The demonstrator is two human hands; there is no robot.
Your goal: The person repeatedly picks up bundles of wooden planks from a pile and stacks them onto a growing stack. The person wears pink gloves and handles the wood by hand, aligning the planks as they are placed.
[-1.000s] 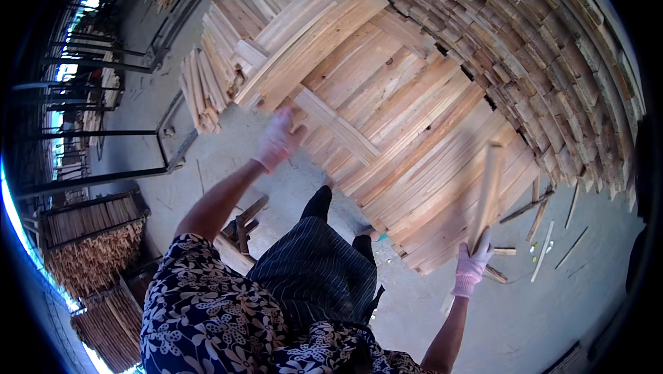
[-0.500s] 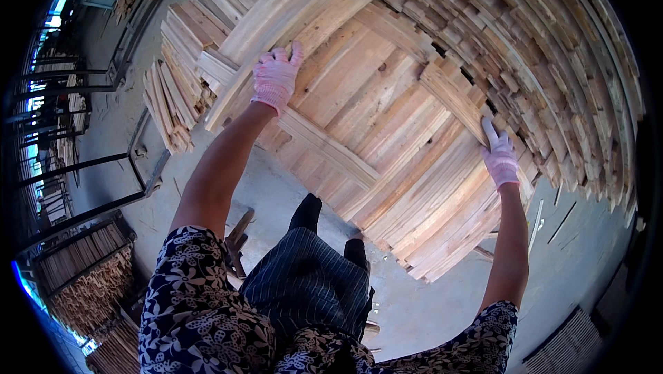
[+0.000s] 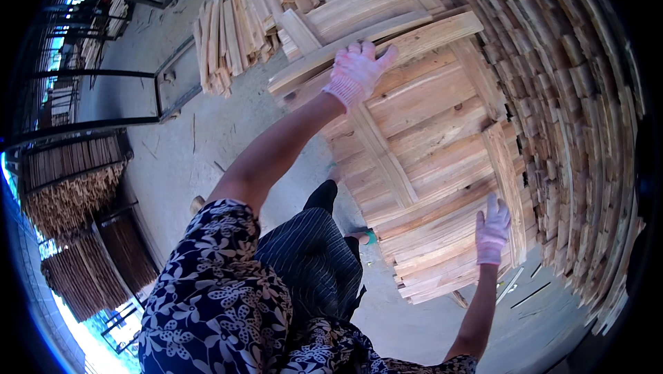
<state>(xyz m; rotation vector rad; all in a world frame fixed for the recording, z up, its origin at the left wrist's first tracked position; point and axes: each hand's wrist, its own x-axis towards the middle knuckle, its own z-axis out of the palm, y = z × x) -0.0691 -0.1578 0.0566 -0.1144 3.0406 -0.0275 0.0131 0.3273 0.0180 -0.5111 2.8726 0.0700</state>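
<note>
Overhead, left hand [image 3: 356, 70] on top plank [image 3: 387, 46], lying left-right

I am looking down into a sunlit timber yard with a bare concrete floor.

Daylight is falling hard across the grey floor [image 3: 186, 160], which is showing scattered wood scraps [image 3: 532, 291]; I am seeing dark metal racks [image 3: 103, 77] standing along the left, bundles of thin sticks [image 3: 69, 194] stacking up beside them, and a wall of stacked planks [image 3: 587, 132] curving down the right side while bright light is glaring at the lower left edge.
</note>
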